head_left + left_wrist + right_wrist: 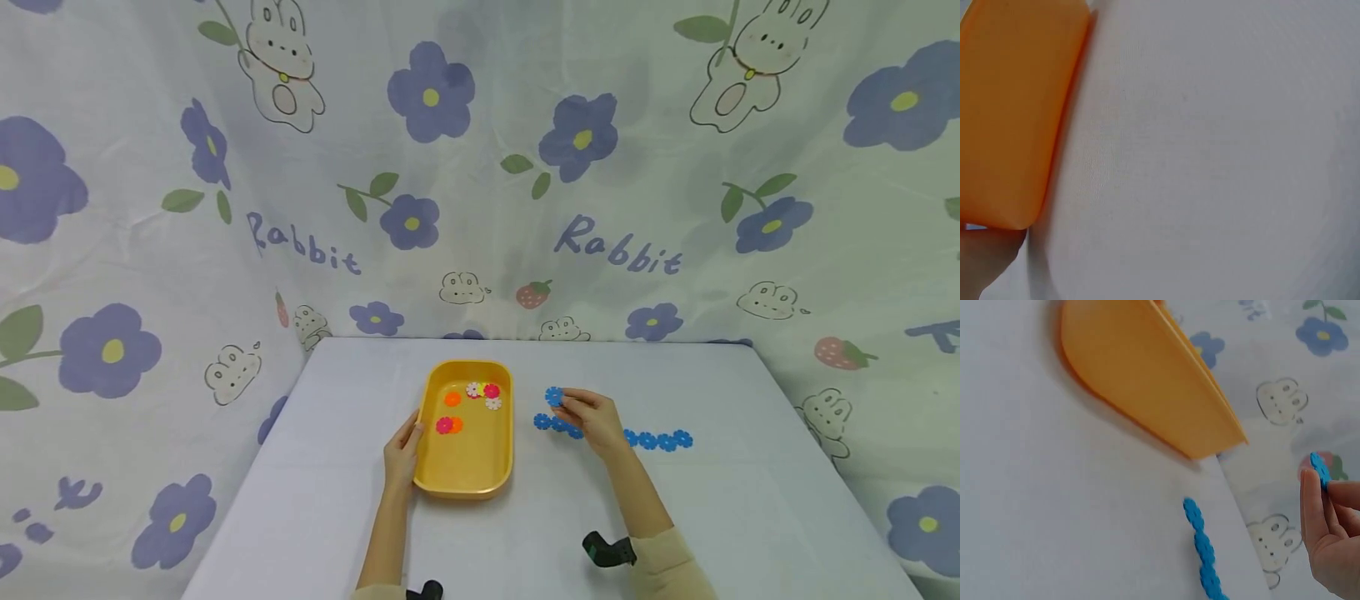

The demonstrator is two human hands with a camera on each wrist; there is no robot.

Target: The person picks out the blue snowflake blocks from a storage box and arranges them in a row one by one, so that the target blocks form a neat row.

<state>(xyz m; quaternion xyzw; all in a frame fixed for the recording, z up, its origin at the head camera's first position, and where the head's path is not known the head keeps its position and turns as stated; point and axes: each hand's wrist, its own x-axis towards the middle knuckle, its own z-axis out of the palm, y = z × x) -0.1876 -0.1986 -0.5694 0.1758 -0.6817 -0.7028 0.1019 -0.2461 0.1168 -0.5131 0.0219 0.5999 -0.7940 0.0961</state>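
A yellow tray [476, 467] stands left of the table's middle, and my left hand [401, 454] grips its left side. In the left wrist view only a bit of that hand [988, 259] shows, against the end of the tray [1013, 125]. Between thumb and fingers my right hand [596, 421] pinches a blue flower-shaped disc [554, 396], held up above the table. Beneath this hand runs a row of linked blue discs [660, 441], its middle hidden by the hand. The right wrist view shows the pinched disc [1319, 469] edge-on and one end of the row [1205, 550].
Inside the tray lie several loose discs: orange [452, 399], pink [444, 426] and white [493, 404]. A white cloth covers the table [337, 400]. Behind it hangs a printed curtain [480, 192]. A black wrist camera [607, 550] is strapped to the right forearm.
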